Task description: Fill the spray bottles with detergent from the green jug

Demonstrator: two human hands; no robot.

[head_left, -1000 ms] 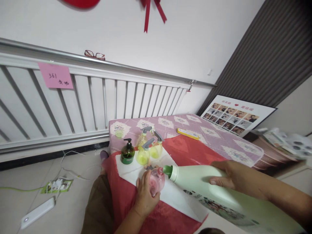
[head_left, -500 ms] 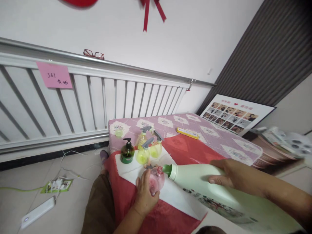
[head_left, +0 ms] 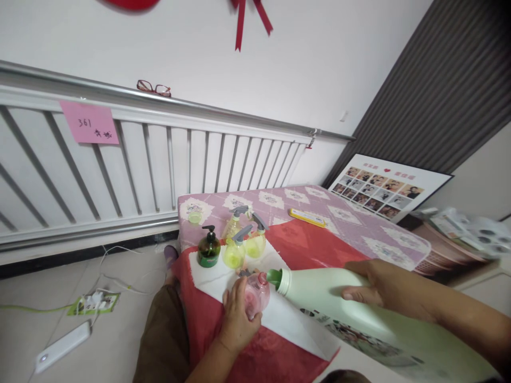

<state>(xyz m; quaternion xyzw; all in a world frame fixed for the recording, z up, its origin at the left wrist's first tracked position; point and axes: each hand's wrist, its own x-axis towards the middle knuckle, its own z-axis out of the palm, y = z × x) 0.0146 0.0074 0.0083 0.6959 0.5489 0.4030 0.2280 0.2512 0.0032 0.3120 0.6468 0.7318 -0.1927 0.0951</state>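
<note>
My left hand [head_left: 239, 322] is closed around a small clear pink bottle [head_left: 257, 295], its neck tilted toward the right. My right hand [head_left: 383, 287] grips a large pale green jug [head_left: 319, 287] lying on its side, its green spout [head_left: 274, 277] right at the pink bottle's mouth. I cannot make out any liquid stream between them. Behind my left hand stand several yellow-tinted spray bottles [head_left: 235, 255] with grey trigger heads. Beside them is a dark green pump bottle [head_left: 208, 249]. A grey spray head [head_left: 243, 273] lies partly hidden behind the pink bottle.
White cloth [head_left: 295, 324] and red cloth [head_left: 303, 239] cover part of a purple patterned table [head_left: 275, 200]. A yellow box [head_left: 307, 217] and a small green cup [head_left: 195, 217] lie further back. A radiator [head_left: 199, 159] runs along the wall; a power strip [head_left: 93, 303] is on the floor.
</note>
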